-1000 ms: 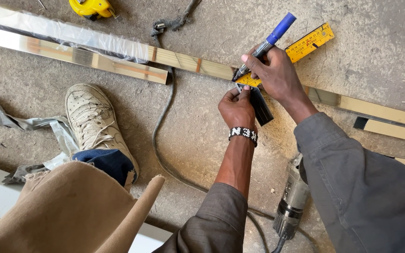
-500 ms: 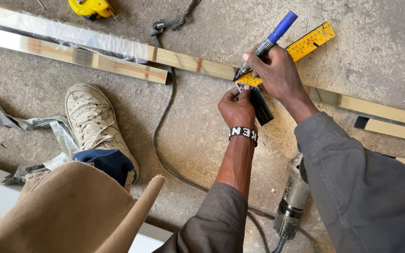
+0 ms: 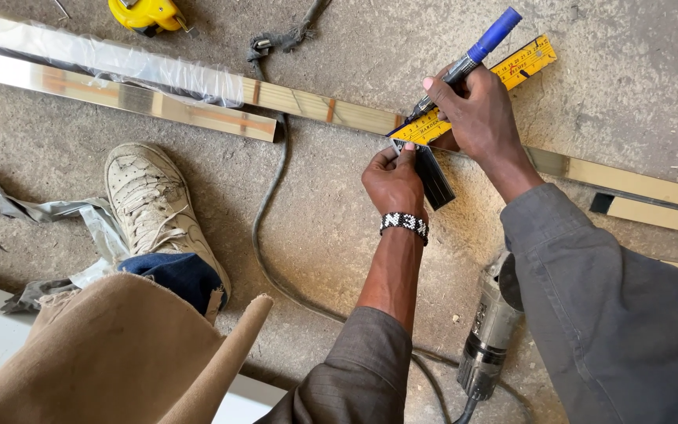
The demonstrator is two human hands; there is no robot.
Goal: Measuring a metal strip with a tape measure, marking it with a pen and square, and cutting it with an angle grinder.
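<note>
A right hand (image 3: 476, 110) grips a blue marker (image 3: 468, 63), tip at a yellow square (image 3: 472, 90) that the left hand (image 3: 392, 182) pinches against the mirrored strip (image 3: 308, 106) just beyond its fingertips; any slip there likely skews the mark.

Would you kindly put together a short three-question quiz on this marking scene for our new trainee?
1. True or false: the right hand holds a blue-capped marker with its tip down at the yellow rule of the try square.
2. Which thing does the left hand press on? A) the yellow tape measure B) the try square's dark stock C) the angle grinder
3. Fill in: the black cable passes under the long shiny metal ____.

Key: 1 true; 2 B; 3 strip.
</note>
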